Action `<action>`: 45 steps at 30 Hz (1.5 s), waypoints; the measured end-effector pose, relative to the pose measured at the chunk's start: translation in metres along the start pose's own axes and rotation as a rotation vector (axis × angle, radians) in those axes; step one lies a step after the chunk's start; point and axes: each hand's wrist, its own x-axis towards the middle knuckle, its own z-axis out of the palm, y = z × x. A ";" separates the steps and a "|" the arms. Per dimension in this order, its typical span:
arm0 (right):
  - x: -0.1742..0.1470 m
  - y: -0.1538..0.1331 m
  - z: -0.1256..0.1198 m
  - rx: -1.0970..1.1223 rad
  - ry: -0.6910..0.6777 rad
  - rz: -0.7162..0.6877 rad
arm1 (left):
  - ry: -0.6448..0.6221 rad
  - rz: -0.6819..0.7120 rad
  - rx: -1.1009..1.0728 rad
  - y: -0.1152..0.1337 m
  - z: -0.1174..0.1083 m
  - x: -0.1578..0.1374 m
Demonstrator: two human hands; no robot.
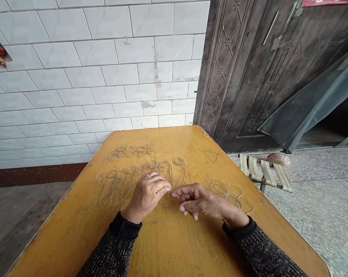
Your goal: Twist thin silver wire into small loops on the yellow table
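My left hand (149, 194) is closed in a pinch, thumb and forefinger together on the end of a thin wire (175, 194). Close by on its right, my right hand (196, 199) has its fingers curled around the same wire, which runs in between its forefinger and thumb. Beyond my hands lies a row of coiled wire loops (120, 176) with loose straight tails. One separate wire coil (178, 161) sits just past my fingertips. To the right of my right wrist are larger loose wire loops (234, 195), partly behind my forearm.
The yellow wooden table (168, 246) meets a white tiled wall (110, 57). Another group of wire coils (130, 151) lies farther back, and a bent wire piece (212, 156) at the right. Beside the table stand a strapped folding stool (264, 173) and a dark carved door (234, 77).
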 end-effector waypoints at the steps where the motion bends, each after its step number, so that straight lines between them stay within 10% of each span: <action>1: 0.000 0.001 0.000 0.020 -0.009 -0.021 | -0.001 -0.008 -0.012 -0.001 -0.001 0.000; 21: -0.005 0.006 0.002 -0.019 0.063 -0.201 | 0.100 -0.198 -0.109 -0.007 -0.017 0.004; 45: -0.023 -0.011 -0.004 -0.028 -0.071 -0.058 | 0.036 -0.278 -0.040 -0.012 -0.020 0.002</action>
